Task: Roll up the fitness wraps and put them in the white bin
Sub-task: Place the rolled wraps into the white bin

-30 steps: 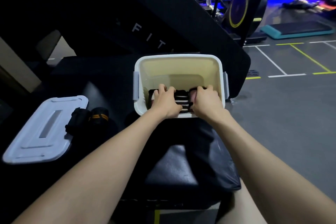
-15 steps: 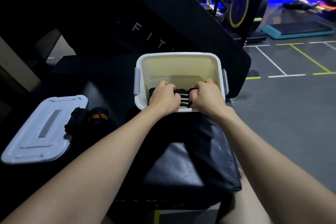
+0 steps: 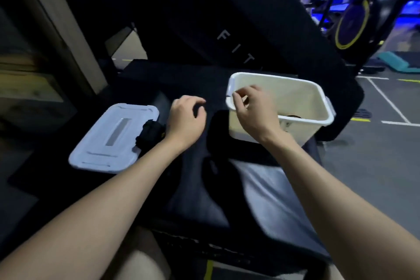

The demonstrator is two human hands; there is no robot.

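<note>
A dim gym is seen from a head-worn camera looking down at two bare forearms stretched over a black padded bench (image 3: 197, 200). A white bin (image 3: 313, 102) is set on the bench toward the right, open at the top, its cream inside lit. Near the bin's closest wall, a small dark patch of a rolled wrap (image 3: 293, 116) is glimpsed at the bottom; most of it is hidden by the wall and the wrist. The right hand (image 3: 254, 109) is held over the bin's left corner, its fingers loosely curled with nothing gripped between them. The left hand (image 3: 186, 118) is held above the bench between the bin and the lid, its fingers also relaxed and slightly bent, holding nothing. A white lid (image 3: 106, 141) is laid flat on the bench at the left. Just beside the lid's right edge, a black rolled wrap (image 3: 148, 134) is seen, partly covered by the left wrist. Exercise machines with blue lighting are visible in the background at the upper right.
</note>
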